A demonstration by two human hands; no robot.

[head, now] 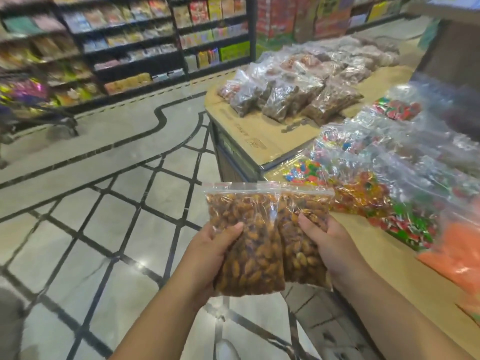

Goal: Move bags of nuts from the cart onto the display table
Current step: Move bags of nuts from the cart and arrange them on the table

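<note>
left grip (207,253) clasps left bag (249,255), right grip (330,245) clasps right bag (301,258); both clear zip-tops full of brown almonds.

Bright, even indoor light. White glare spot on glossy floor (141,265) left of nut bags (259,242); sheen on their plastic. Nut bags sharp; shelves (124,42) far behind them motion-blurred. Wide-angle bending toward edges.

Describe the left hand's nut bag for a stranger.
Beside the cardboard-topped display table, both hands hold clear bags of almonds. The left bag, in the left hand, overlaps the front of the right bag and is farther from the table.
</note>
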